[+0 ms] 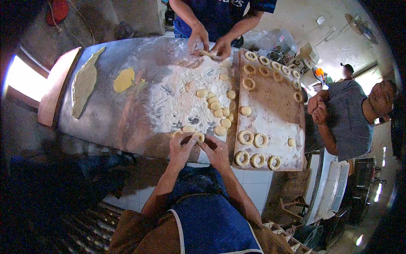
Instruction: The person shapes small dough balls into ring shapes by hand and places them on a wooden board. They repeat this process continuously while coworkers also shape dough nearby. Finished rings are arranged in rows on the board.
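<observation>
At the near edge of the metal worktable (105,101), my left hand (181,149) and my right hand (216,151) come together around a small pale dough ring (198,136). Fingers of both hands are bent and closed on it, partly hiding it. Two more dough pieces lie just beyond my left fingers, one of them a dough round (188,128). Several flattened dough rounds (214,105) are scattered over the floury patch (173,97) ahead and to the right of my hands.
On the right, a floured wooden board (270,114) carries several dough rings (245,137) and a few rounds. A dough sheet (84,82) and a yellow lump (124,80) lie left. Across the table, a co-worker's hands (211,46) handle dough. Another person (347,110) stands right.
</observation>
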Demonstrator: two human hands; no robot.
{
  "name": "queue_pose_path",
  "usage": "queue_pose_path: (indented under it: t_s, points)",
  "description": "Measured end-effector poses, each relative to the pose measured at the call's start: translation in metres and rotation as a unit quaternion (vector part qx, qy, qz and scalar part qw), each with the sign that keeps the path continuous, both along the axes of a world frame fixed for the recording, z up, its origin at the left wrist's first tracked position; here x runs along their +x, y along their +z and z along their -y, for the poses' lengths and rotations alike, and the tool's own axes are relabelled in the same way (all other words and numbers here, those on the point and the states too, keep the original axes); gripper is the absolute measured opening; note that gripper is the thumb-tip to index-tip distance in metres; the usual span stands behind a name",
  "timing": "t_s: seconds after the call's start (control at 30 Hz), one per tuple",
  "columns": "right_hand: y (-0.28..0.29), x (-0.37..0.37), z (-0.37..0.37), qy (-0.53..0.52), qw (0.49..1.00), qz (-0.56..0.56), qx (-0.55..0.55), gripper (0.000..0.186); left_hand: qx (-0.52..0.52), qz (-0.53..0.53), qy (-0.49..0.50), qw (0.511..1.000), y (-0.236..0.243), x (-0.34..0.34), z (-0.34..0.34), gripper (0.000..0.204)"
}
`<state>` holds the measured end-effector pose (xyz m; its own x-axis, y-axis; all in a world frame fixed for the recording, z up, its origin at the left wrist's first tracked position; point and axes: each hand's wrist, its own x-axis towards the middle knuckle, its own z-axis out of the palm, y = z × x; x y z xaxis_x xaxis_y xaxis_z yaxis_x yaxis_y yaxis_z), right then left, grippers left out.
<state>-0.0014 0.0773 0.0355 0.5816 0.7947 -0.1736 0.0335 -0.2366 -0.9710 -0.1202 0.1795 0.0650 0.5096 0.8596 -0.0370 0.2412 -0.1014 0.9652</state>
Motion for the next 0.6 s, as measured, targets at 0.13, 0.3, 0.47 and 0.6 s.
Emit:
queue_pose_path:
  t_s: [0.13,0.3,0.47,0.6]
  points:
    - [0.017,-0.012,-0.014,-0.024,0.999,0.016,-0.020,0.027,-0.077,0.026,0.005,0.997,-0.008,-0.012,-0.003,0.020]
    - [0.017,-0.016,-0.019,-0.029,0.999,0.016,-0.011,0.023,-0.055,0.028,-0.054,0.997,-0.009,-0.020,-0.017,0.021]
    - [0.015,-0.018,-0.023,-0.026,0.998,0.018,0.056,0.037,-0.015,0.047,-0.101,0.994,0.000,-0.021,-0.025,0.021]
    - [0.027,-0.028,-0.025,-0.054,0.997,0.045,0.037,0.059,-0.002,0.037,-0.111,0.993,0.006,-0.023,-0.024,0.019]
